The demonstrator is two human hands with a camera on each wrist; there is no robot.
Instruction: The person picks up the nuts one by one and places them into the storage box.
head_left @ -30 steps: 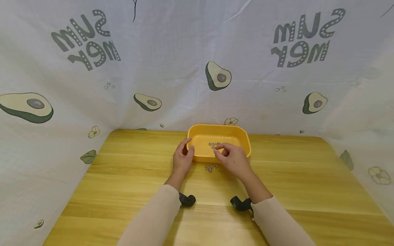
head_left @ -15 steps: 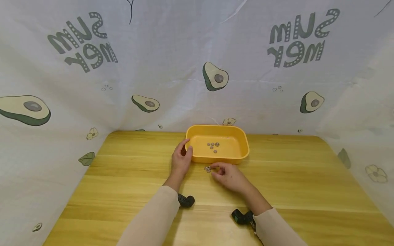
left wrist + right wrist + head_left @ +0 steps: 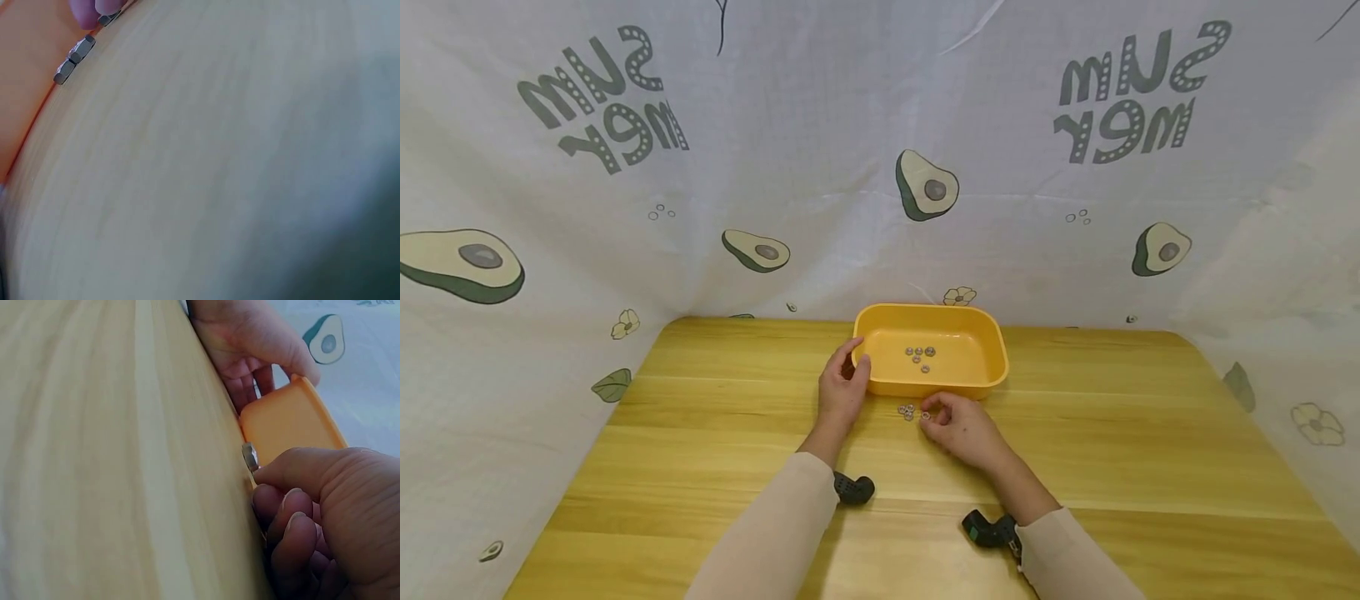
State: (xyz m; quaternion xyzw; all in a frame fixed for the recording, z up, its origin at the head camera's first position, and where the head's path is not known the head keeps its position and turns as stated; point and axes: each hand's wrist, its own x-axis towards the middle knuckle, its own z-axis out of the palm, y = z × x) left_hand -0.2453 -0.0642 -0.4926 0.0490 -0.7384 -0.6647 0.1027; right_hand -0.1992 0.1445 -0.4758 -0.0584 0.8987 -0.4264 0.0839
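A yellow plastic basin [image 3: 962, 391] stands near the table's back edge, with several small metal nuts [image 3: 930, 352] on its floor. My left hand [image 3: 841, 393] grips its left end, thumb and fingers on either side of the rim. In front of the basin, my right hand [image 3: 962, 429] pinches a nut [image 3: 926, 416] between thumb and index finger, low at the tabletop. Just left of it lies a small cluster of nuts [image 3: 908, 416]. The left wrist view shows hex nuts [image 3: 82, 48] beside the basin wall [image 3: 31, 69] and the tips of two fingers.
The wood-grain table [image 3: 700, 467] extends to both sides and toward me. A white curtain [image 3: 820, 150] with avocado prints hangs right behind it. Black devices [image 3: 988, 529] are strapped at both wrists.
My right hand has gone from over the basin down to the tabletop in front, leaving a nut inside, and now pinches another. The left hand keeps its grip.
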